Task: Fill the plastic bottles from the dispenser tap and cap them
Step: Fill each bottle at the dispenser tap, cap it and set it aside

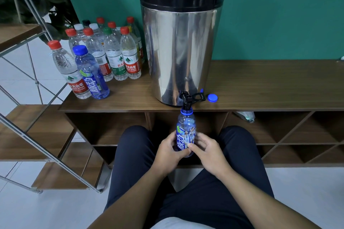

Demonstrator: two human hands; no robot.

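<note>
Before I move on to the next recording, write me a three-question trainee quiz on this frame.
1. True or false: the loose round blue plastic cap is screwed onto the blue-labelled clear plastic bottle under the black dispenser tap.
2. Which hands hold that bottle? A) left only B) right only C) both
3. Fill in: the capped bottles stand on the wooden shelf top to the ____ of the steel dispenser drum.

Key
1. False: it lies on the shelf top, right of the tap.
2. C: left hand and right hand grip its lower body.
3. left
</note>
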